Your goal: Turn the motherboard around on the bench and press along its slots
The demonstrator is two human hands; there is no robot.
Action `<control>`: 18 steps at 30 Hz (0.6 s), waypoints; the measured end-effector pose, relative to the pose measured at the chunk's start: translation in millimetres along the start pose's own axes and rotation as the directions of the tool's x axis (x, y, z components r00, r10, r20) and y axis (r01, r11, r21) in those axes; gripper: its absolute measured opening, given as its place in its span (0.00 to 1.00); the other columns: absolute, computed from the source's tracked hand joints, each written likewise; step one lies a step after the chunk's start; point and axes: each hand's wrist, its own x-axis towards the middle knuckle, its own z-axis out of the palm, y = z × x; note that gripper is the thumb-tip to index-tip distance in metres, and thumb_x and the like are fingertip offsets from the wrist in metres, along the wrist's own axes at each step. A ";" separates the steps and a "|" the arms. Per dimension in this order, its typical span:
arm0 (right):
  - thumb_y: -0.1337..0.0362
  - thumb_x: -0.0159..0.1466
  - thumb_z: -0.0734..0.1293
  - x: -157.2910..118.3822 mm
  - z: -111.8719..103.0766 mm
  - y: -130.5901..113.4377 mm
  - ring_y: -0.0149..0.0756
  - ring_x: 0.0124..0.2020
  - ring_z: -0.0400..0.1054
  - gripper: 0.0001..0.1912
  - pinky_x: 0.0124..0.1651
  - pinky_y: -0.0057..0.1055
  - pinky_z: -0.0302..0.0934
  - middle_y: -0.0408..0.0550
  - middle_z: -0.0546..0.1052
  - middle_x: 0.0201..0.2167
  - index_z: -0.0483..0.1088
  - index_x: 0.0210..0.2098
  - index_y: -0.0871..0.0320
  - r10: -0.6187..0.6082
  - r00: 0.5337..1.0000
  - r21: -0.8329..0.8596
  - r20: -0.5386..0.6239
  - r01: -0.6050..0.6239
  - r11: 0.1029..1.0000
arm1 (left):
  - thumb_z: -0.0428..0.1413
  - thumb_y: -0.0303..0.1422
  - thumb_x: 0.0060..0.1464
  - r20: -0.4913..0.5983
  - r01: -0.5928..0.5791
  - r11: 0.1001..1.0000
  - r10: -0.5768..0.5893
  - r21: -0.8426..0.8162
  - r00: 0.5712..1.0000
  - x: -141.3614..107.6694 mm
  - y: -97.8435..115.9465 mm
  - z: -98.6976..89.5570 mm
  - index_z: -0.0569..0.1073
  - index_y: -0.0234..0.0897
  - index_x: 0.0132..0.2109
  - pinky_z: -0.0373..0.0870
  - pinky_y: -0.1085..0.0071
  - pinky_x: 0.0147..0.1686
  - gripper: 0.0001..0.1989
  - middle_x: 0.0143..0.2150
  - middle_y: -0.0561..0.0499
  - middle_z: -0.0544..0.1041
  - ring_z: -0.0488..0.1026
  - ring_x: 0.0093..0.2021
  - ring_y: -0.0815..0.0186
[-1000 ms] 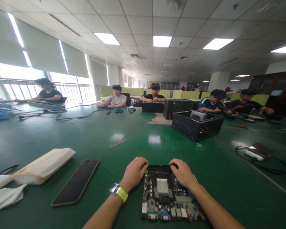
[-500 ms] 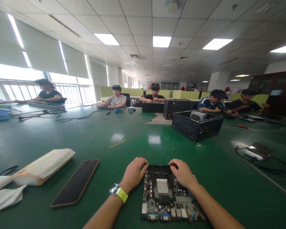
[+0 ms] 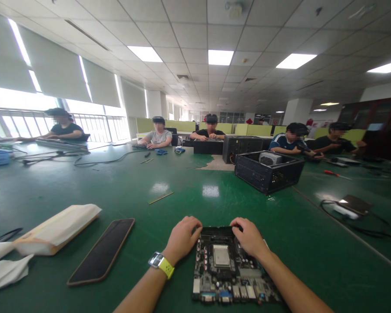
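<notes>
A dark circuit board (image 3: 226,274) lies flat on the green table (image 3: 169,174), with a square silver chip (image 3: 221,255) near its middle and ports along its near edge. My left hand (image 3: 183,237) is closed on the board's far left corner, and a watch with a yellow-green strap (image 3: 162,264) is on that wrist. At the far edge, towards the right, my right hand (image 3: 250,238) also grips the board, its fingers curled. My right forearm covers part of the board's right side.
To the left lie a dark phone (image 3: 101,252) and a pack of white tissues (image 3: 57,228). A thin stick (image 3: 160,198) lies ahead. Beyond it stands an open black computer case (image 3: 269,171). A cable with a white adapter (image 3: 345,211) is at right. Several people sit around the table.
Both hands keep their hold on the board, with almost no movement. The view has shifted very slightly. Across the table, the person in grey has a dark object more visible by the hands.
</notes>
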 end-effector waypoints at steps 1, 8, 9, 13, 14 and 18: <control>0.65 0.58 0.58 0.1 0.0 0.0 0.37 0.40 0.66 0.11 0.45 0.30 0.54 0.44 0.76 0.35 0.72 0.33 0.54 0.001 1.000 -0.003 0.003 -0.001 1.000 | 0.49 0.31 0.60 -0.001 0.000 1.000 0.000 0.000 1.000 -0.1 0.0 0.0 0.73 0.39 0.37 0.65 0.69 0.41 0.08 0.38 0.49 0.75 0.69 0.41 0.61; 0.65 0.58 0.58 0.4 1.3 0.8 0.37 0.40 0.66 0.11 0.45 0.30 0.54 0.44 0.76 0.35 0.72 0.33 0.54 0.000 1.000 -0.004 0.006 0.000 1.000 | 0.49 0.31 0.60 -0.006 -0.008 1.000 0.008 0.001 1.000 -1.0 -0.1 1.5 0.72 0.39 0.38 0.65 0.69 0.41 0.08 0.38 0.49 0.75 0.70 0.40 0.61; 0.65 0.58 0.58 0.3 1.4 1.1 0.37 0.40 0.66 0.11 0.45 0.30 0.54 0.44 0.76 0.35 0.72 0.33 0.54 0.000 1.000 -0.003 0.005 0.000 1.000 | 0.49 0.31 0.60 -0.007 -0.009 1.000 0.009 0.000 1.000 -0.9 -0.2 1.8 0.72 0.39 0.38 0.65 0.68 0.41 0.08 0.38 0.49 0.75 0.70 0.40 0.61; 0.65 0.58 0.58 0.6 1.7 2.2 0.37 0.40 0.66 0.11 0.45 0.30 0.54 0.44 0.76 0.35 0.71 0.33 0.54 0.004 1.000 -0.001 0.000 -0.004 1.000 | 0.48 0.31 0.61 -0.009 -0.016 1.000 0.016 -0.002 1.000 -0.3 -1.0 2.9 0.72 0.39 0.38 0.65 0.68 0.42 0.09 0.38 0.49 0.75 0.69 0.40 0.61; 0.65 0.58 0.58 0.8 1.8 2.4 0.37 0.40 0.66 0.11 0.44 0.30 0.54 0.44 0.76 0.35 0.71 0.33 0.54 0.006 1.000 -0.001 0.002 -0.006 1.000 | 0.48 0.31 0.61 -0.009 -0.017 1.000 0.017 -0.002 1.000 -0.2 -1.1 3.1 0.72 0.39 0.38 0.65 0.68 0.42 0.09 0.38 0.49 0.75 0.69 0.40 0.61; 0.65 0.57 0.58 1.6 2.2 2.6 0.37 0.40 0.66 0.11 0.44 0.30 0.54 0.44 0.76 0.35 0.72 0.33 0.54 0.010 1.000 -0.006 0.013 -0.010 1.000 | 0.47 0.32 0.61 -0.010 -0.014 1.000 0.014 -0.001 1.000 -0.3 -1.1 3.2 0.72 0.39 0.38 0.65 0.68 0.42 0.09 0.38 0.49 0.74 0.69 0.40 0.61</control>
